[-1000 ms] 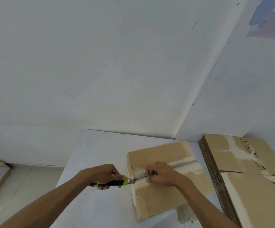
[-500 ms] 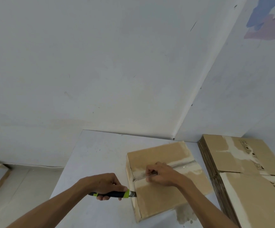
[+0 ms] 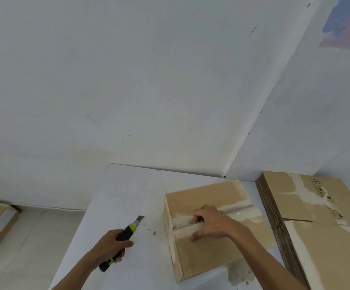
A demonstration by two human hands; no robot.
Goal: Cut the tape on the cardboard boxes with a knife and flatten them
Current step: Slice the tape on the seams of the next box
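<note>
Head view: top seam of the cardboard box looks slit, so next is prying the flaps up and flattening it. Box sits on the white worktop, seam running left-right. Right hand has fingers hooked into the seam. Left hand wraps the knife beside the box, blade pointing up-right, away from me

Bare storeroom or packing space: plain white walls, flattened cardboard stack, white worktable.
</note>
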